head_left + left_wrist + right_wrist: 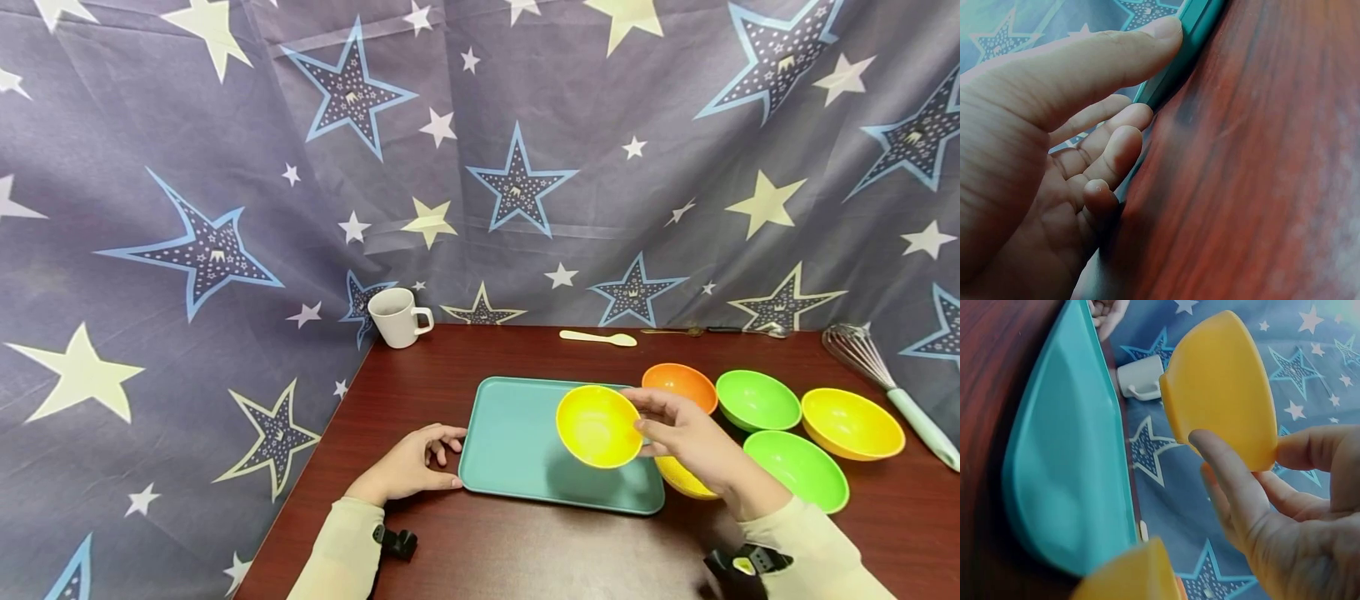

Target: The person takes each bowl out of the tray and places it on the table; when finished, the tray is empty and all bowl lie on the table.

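Note:
My right hand point(696, 440) pinches a small yellow bowl point(598, 425) by its right side, thumb at the rim and fingers underneath. In the head view the bowl overlaps the right half of a teal tray point(510, 442); the right wrist view shows it raised over the tray, its outer wall facing that camera. Beside the tray's left edge is my left hand point(408, 461), its fingers loosely bent. The left thumb point(1159, 36) touches the tray rim in the left wrist view. Partly hidden behind my right hand, another yellow bowl point(684, 482) stands at the tray's right edge.
Right of the tray stand an orange bowl point(678, 385), two green bowls, one at the back point(757, 400), and a larger yellow bowl point(853, 423). A whisk point(892, 387) lies far right. Along the back are a white mug point(395, 318) and a cream spoon point(597, 337).

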`<move>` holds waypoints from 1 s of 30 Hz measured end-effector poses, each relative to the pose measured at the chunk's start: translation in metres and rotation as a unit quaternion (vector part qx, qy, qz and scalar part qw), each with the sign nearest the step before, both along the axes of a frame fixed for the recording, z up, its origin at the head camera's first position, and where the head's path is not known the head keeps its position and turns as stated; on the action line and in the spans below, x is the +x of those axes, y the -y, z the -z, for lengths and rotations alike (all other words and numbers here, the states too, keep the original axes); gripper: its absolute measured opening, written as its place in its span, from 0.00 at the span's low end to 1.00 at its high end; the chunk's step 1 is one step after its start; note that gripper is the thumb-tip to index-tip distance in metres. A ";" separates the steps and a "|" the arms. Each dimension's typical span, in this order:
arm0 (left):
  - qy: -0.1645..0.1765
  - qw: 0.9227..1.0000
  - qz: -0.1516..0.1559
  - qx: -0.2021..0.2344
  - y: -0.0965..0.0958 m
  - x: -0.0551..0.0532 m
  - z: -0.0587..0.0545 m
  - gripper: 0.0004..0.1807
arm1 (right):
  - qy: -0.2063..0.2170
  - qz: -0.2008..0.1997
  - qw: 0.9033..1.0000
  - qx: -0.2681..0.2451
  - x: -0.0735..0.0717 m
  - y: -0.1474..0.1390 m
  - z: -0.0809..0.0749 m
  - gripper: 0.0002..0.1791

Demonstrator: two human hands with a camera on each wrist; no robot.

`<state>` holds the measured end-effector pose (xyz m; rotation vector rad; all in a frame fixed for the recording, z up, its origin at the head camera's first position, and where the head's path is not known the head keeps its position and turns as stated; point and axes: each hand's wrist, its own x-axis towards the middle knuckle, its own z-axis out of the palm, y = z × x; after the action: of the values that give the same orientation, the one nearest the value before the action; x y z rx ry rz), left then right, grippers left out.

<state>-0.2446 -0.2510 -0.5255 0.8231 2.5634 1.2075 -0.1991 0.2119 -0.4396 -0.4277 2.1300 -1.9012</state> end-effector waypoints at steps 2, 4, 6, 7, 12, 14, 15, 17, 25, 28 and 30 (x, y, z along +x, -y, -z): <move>0.000 1.000 0.000 -0.002 0.000 0.000 0.000 0.42 | -0.009 0.011 1.000 0.006 0.003 -0.007 -0.002 0.29; -0.001 1.000 0.000 -0.003 0.000 0.000 -0.001 0.42 | -0.015 0.023 1.000 0.007 0.005 -0.015 -0.003 0.29; -0.002 1.000 0.000 -0.004 0.000 0.000 -0.001 0.42 | -0.023 0.032 0.999 0.006 0.007 -0.022 -0.004 0.29; -0.003 1.000 0.000 -0.004 0.000 0.000 0.000 0.42 | -0.028 0.033 0.999 0.004 0.008 -0.026 -0.004 0.29; -0.008 1.000 0.000 -0.004 0.001 -0.001 0.000 0.42 | -0.052 0.036 0.998 -0.010 0.011 -0.046 -0.001 0.27; -0.009 1.000 0.002 -0.002 0.001 0.000 0.000 0.42 | -0.055 0.037 0.998 -0.025 0.013 -0.054 0.001 0.25; -0.010 1.000 0.003 -0.001 0.001 0.000 0.000 0.41 | -0.054 0.036 0.997 -0.034 0.014 -0.057 0.002 0.24; -0.014 1.000 0.005 0.002 0.000 0.000 0.000 0.41 | -0.054 0.033 0.997 -0.054 0.016 -0.064 0.004 0.23; -0.012 1.000 0.003 -0.001 0.001 -0.001 0.002 0.41 | -0.061 0.060 0.995 -0.044 0.024 -0.092 0.009 0.23; -0.008 1.000 0.002 -0.001 0.001 -0.001 0.002 0.41 | -0.059 0.062 0.995 -0.056 0.026 -0.104 0.012 0.23; -0.007 1.000 0.001 -0.001 0.001 -0.001 0.002 0.41 | -0.060 0.060 0.994 -0.072 0.028 -0.112 0.014 0.24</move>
<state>-0.2458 -0.2520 -0.5279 0.8359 2.5736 1.2036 -0.1709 0.3235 -0.4536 -0.4633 2.1442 -2.1556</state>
